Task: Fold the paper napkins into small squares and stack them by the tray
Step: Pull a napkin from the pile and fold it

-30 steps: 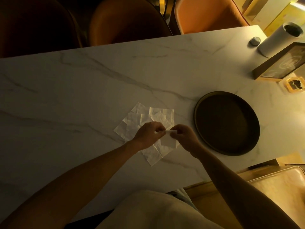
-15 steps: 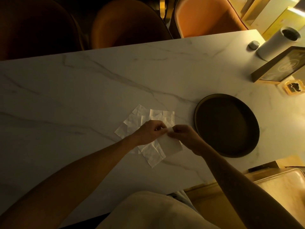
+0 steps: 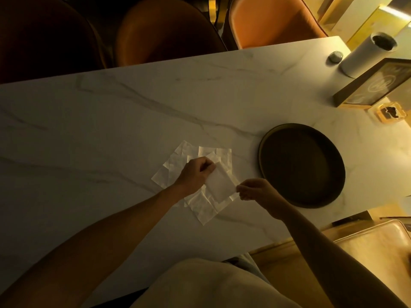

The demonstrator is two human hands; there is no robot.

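Note:
A white paper napkin (image 3: 220,184) is stretched between my two hands just above the table. My left hand (image 3: 195,173) pinches its upper left corner. My right hand (image 3: 255,190) pinches its lower right corner. Under it lies a loose pile of creased white napkins (image 3: 178,165) spread flat on the marble table (image 3: 111,130). The round dark tray (image 3: 301,165) sits to the right of the pile, with nothing in it.
At the far right stand a white cylinder with a dark top (image 3: 367,55), a small round grey object (image 3: 335,56), a framed sign (image 3: 378,85) and a small yellow dish (image 3: 390,112). Orange chairs (image 3: 271,21) line the far side. A cushioned seat (image 3: 373,247) is at lower right.
My hands were pinched close together on a folded napkin; they have drawn apart, the right hand moving down and right, so the napkin now spans flat between them.

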